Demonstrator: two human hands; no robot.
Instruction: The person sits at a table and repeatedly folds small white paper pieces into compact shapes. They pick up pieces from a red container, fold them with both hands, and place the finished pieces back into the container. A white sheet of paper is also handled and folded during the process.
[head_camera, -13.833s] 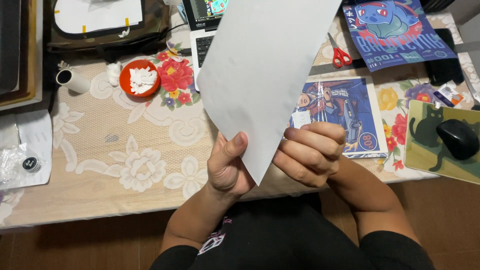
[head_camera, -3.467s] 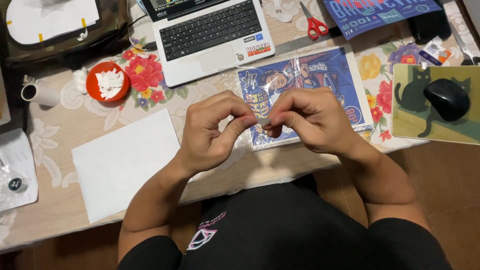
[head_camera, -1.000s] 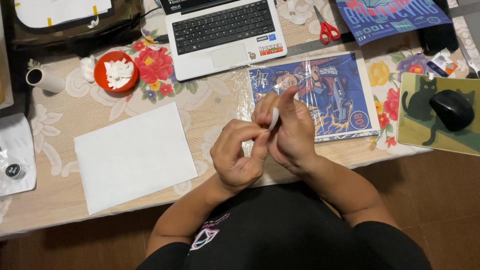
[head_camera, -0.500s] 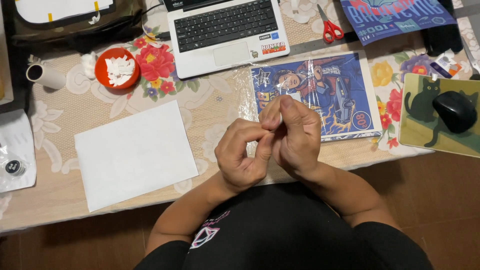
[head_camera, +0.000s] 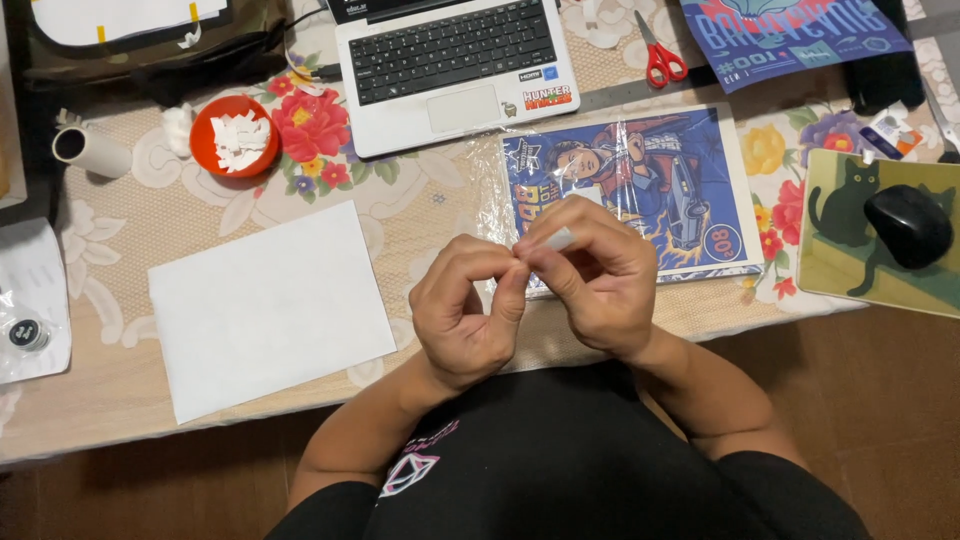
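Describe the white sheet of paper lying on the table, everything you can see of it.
The white sheet of paper is a plain, blank rectangle, apparently thin and unfolded. It lies flat on the floral lace tablecloth, turned slightly askew, with its near corner close to the table's front edge. It sits beside the left hand, which does not touch it. Nothing rests on it.

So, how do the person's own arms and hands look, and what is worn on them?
Both hands, the left hand and the right hand, are bare: no gloves, and no rings, watch or bracelet show. The forearms are bare too, with no sleeves reaching them. The person wears a black short-sleeved shirt with a small pink and white printed design on the chest.
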